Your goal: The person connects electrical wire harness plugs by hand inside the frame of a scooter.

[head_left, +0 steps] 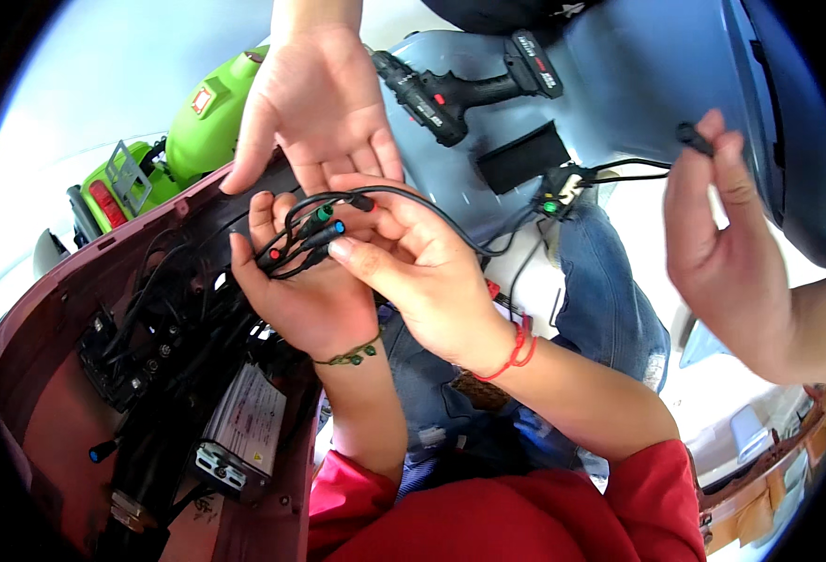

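Two hands sorting a bundle of colour-tipped plugs beside an open maroon scooter shell.

The left hand (305, 300) is closed on the plug bundle (308, 242), cupping it in the palm just right of the shell (66, 309). The right hand (413, 262) touches the bundle, fingers loosely curled around its black cable (431, 211). Above the bundle, another person's open hand (319, 103) hovers; their other hand (722, 234), far right, pinches a black plug (694, 138). A drill (469, 89) lies beyond, upper right of the bundle.

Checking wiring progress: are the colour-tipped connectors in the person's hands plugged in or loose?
Loose. The black cable bundle's colour-tipped connectors lie unmated across the left hand; the right hand pinches one.
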Action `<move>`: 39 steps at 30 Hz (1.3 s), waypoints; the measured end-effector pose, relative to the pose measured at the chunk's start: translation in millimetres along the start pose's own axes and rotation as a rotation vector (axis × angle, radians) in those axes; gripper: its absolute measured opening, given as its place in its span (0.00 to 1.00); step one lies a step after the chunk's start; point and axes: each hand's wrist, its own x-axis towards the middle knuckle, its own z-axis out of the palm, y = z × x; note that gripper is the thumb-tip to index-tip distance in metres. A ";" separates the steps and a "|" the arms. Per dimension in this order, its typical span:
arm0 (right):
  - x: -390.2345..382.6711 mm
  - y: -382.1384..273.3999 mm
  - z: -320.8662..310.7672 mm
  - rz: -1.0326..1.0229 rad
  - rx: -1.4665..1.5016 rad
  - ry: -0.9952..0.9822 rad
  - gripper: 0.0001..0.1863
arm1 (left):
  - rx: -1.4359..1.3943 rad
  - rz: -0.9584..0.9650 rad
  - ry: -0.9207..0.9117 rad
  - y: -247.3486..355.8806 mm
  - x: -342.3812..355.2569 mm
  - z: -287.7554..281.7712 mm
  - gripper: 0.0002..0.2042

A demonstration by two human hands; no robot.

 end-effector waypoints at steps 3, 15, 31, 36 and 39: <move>-10.4 -0.4 0.8 -0.046 -0.172 0.043 0.22 | 0.200 0.100 0.123 3.2 -0.7 0.1 0.19; -81.7 -63.1 -46.1 -0.502 -1.474 0.091 0.21 | -0.219 -0.006 -0.141 6.6 24.7 -3.5 0.11; -37.3 -79.5 -84.9 -0.585 -1.873 0.180 0.15 | -0.095 0.142 -0.089 -3.9 27.1 -11.9 0.07; -64.5 -98.4 -79.1 -0.357 -1.707 0.071 0.14 | -0.001 0.247 -0.008 -4.2 35.3 -12.4 0.07; -81.8 -104.6 -73.1 -0.279 -1.570 0.141 0.12 | 0.023 0.235 0.034 -3.4 36.3 -20.1 0.06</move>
